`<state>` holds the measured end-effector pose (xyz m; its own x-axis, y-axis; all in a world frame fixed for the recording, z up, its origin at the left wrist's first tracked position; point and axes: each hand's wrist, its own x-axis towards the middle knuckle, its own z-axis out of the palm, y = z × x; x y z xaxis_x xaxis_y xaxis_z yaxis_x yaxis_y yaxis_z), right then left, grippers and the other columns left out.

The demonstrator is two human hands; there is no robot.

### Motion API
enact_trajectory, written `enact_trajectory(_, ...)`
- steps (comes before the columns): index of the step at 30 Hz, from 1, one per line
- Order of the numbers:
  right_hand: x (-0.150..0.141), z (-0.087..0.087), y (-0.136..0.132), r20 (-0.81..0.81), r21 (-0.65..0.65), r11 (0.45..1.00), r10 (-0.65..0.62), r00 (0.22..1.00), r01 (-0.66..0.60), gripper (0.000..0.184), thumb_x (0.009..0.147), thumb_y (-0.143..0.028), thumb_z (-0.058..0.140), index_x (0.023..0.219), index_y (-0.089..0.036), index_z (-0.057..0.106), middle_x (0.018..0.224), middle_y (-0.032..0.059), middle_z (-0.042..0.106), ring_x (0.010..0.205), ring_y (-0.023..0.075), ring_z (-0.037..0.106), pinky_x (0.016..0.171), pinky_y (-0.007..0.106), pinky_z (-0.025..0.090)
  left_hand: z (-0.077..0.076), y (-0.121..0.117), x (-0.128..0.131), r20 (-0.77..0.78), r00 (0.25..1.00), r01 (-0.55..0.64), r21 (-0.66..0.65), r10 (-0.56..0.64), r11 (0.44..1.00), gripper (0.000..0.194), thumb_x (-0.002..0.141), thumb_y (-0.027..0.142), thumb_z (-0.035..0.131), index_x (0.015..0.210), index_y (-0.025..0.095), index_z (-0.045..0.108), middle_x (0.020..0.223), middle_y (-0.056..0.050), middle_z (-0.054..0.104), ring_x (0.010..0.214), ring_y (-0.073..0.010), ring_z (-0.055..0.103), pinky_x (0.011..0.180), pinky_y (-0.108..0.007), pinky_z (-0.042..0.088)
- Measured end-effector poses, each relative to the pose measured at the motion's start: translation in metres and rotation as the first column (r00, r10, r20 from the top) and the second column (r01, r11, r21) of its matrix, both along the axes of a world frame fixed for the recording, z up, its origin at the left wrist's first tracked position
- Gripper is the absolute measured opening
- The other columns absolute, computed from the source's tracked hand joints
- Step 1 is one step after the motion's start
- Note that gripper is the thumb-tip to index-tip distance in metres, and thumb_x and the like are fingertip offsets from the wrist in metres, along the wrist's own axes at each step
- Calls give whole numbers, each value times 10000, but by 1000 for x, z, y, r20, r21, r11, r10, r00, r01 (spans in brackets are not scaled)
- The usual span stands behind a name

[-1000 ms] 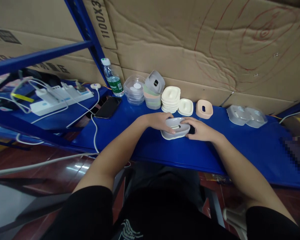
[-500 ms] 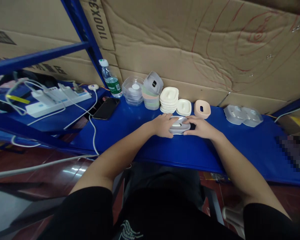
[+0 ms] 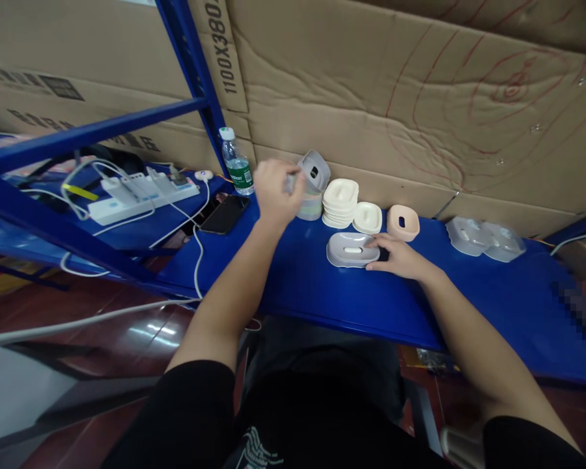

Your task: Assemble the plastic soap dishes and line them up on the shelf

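My right grip [image 3: 401,256] is clamped on the grey box [image 3: 353,261], on the tabletop [image 3: 303,280]; a pale bar shows in its slot, so I judge it fitted. Blur hides whether my left grip [image 3: 276,192] holds anything. Cream lids [image 3: 340,203] and pastel boxes [image 3: 310,208] stand stacked, seemingly unpaired.

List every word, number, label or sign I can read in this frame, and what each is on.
"1100X38", then a character at the picture's edge: cardboard strip.
"重压", seemingly; others there blurred or behind the blue rail: left cardboard panel.
White letters, perhaps ending "bon", too small to be sure: green bottle label.
White shirt print: too blurred to read.
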<state>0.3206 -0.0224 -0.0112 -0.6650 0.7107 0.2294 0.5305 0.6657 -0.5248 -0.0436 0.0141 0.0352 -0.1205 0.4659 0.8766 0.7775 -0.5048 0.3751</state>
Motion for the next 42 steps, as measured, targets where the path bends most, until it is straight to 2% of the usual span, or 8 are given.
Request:
enact_trajectory(2, 1, -1, 0, 8, 2, 1000, -1, 1000, 1, 573, 841, -633, 838, 1271, -269, 735, 1363, 120, 710, 1295, 357, 677, 1155, 611, 518, 2, 6, -16, 89, 979, -178, -89, 186, 980, 243, 975, 448, 654, 1084, 234, 691, 1282, -126, 692, 1319, -362, 573, 1168, -573, 378)
enact_trajectory(5, 2, -2, 1, 29, 7, 1000, -14, 999, 13, 598, 851, -625, 831, 1322, -273, 726, 1415, 124, 689, 1327, 362, 665, 1172, 619, 507, -4, 11, -24, 84, 946, -279, -281, 313, 918, 231, 938, 403, 677, 1097, 238, 712, 1456, -149, 613, 1469, -423, 435, 1243, -654, 247)
enact_trajectory(12, 2, -2, 2, 48, 11, 1000, -20, 999, 19, 634, 860, -616, 827, 1394, -295, 709, 1457, 122, 676, 1361, 375, 649, 1185, 657, 489, -23, 17, -21, -43, 957, -278, -421, 288, 863, 156, 880, 341, 688, 970, 234, 759, 1516, -152, 594, 1529, -434, 357, 1285, -709, 105)
enact_trajectory(18, 3, -3, 3, 57, 10, 1000, -18, 998, 17, 677, 864, -631, 823, 1430, -284, 690, 1467, 131, 671, 1390, 371, 631, 1203, 643, 477, -20, 22, -24, 32, 953, -259, -432, 302, 864, 87, 888, 310, 686, 903, 237, 729, 1469, -133, 628, 1490, -396, 426, 1271, -634, 193)
enact_trajectory(29, 4, -6, 5, 58, 10, 1000, -25, 998, 24, 702, 859, -648, 819, 1439, -275, 684, 1454, 142, 679, 1368, 364, 651, 1177, 625, 505, -9, 19, -24, 223, 945, -166, -306, 240, 938, 81, 1014, 315, 567, 1060, 267, 613, 1235, -87, 744, 1295, -302, 624, 1256, -549, 274)
enact_trajectory(34, 3, -6, 3, 59, 31, 999, -24, 998, 22, 753, 823, -658, 849, 1458, -297, 669, 1601, 155, 574, 1471, 406, 564, 1222, 667, 445, -6, 16, -19, 436, 879, -161, -116, 195, 980, 227, 1110, 442, 398, 1125, 254, 524, 1228, -126, 685, 1239, -270, 645, 1152, -478, 434)
enact_trajectory(38, 0, 3, -2, -26, 167, 984, -67, 997, 70, 775, 836, -663, 832, 1495, -311, 629, 1624, 152, 549, 1492, 421, 534, 1238, 693, 414, 3, 5, 2, 553, 833, -45, 71, -2, 996, 378, 1139, 569, 227, 1131, 276, 466, 1051, -79, 689, 1018, -231, 715, 1007, -443, 546)
enact_trajectory(42, -2, 15, -6, -128, 346, 921, -144, 981, 180, 903, 894, -620, 787, 1655, -290, 430, 1625, 168, 542, 1518, 429, 493, 1270, 684, 389, 8, -21, 39, 591, 747, 196, 244, -306, 950, 495, 1072, 761, 290, 1049, 291, 446, 782, 9, 635, 710, -180, 693, 733, -341, 582)
